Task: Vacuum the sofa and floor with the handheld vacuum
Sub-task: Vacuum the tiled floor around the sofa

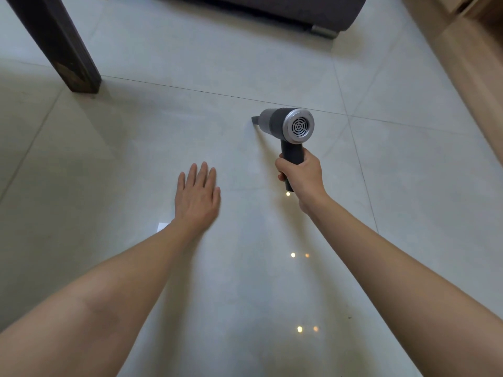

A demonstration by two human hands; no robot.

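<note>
Pale tiled floor [136, 164] beneath flat left hand [197, 197], right hand [302, 175] gripping handheld vacuum [288, 126].

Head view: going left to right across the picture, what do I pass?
Dark wooden furniture leg → left hand, open and flat above the floor tiles → handheld vacuum, gripped by the right hand → light wooden cabinet at the right edge.

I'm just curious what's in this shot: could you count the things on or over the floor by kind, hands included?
Hands: 2, left hand open, right hand gripping
Handheld vacuum: 1
Dark wooden furniture leg: 1
Sofa, its base at the top edge: 1
Total: 5
</note>
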